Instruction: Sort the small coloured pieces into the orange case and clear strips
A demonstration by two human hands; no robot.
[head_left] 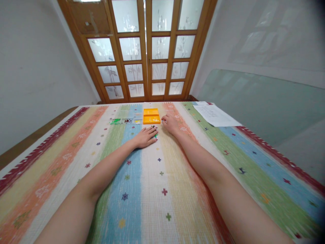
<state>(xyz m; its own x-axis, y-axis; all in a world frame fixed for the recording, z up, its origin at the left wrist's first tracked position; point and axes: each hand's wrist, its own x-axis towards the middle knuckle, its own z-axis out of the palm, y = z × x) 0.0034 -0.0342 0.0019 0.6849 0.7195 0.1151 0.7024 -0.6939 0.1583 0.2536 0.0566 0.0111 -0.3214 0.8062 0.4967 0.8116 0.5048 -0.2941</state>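
Observation:
My left hand [146,136] lies flat on the striped cloth [157,176], fingers stretched toward a few small dark and green beads [154,128] at its fingertips. My right hand [170,123] rests just right of it, fingers curled, close to the lower right corner of an orange tray [151,116]; what its fingertips pinch is too small to make out. Left of the tray lies a clear strip of compartments [126,121] with green, dark and yellow bits inside.
A white printed sheet [214,115] lies at the far right of the table. Wooden glazed doors [149,51] stand behind the table's far edge. A glass panel [264,101] leans against the right wall.

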